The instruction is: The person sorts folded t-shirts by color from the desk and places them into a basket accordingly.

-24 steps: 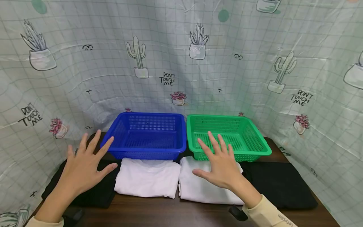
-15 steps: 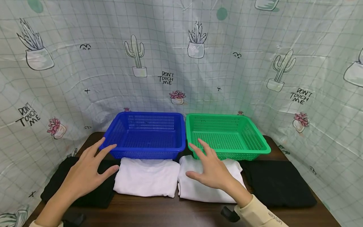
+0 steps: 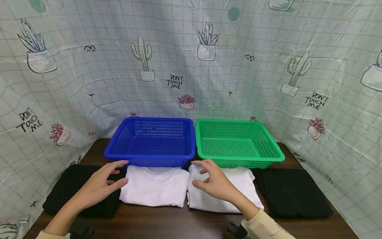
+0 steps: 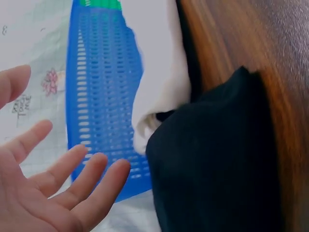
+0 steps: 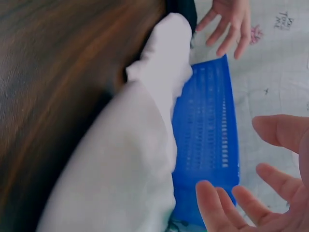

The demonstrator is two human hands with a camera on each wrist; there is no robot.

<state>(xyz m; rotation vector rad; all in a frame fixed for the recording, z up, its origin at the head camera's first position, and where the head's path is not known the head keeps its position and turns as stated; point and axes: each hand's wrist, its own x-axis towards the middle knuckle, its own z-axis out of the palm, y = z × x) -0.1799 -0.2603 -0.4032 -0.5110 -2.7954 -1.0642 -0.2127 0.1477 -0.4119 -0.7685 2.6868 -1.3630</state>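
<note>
Above the folded black cloth [image 3: 71, 186] on the far left hovers my left hand [image 3: 96, 187], its fingers loosely bent and holding nothing. My right hand [image 3: 218, 184] hangs over the right-hand folded white garment [image 3: 238, 189], likewise with nothing in it. In the left wrist view, the fingers [image 4: 96, 188] are spread apart from the black cloth. The right wrist view has the curved fingers [image 5: 212, 203] beside the white fabric [image 5: 125, 154], not touching it. Between the two hands lies another folded white garment [image 3: 153, 187], with what looks like a neckline at its back edge.
Behind the garments stand a blue plastic basket [image 3: 149, 157] and a green plastic basket [image 3: 241, 159], side by side with nothing inside. A second folded black cloth [image 3: 298, 192] lies far right on the dark wooden table [image 3: 173, 224]. A printed curtain [image 3: 191, 66] surrounds the back and sides.
Both hands have come down closer to the garments, and their fingers have gone from widely spread to loosely bent. The right hand has also shifted left. Garments and baskets stay put.
</note>
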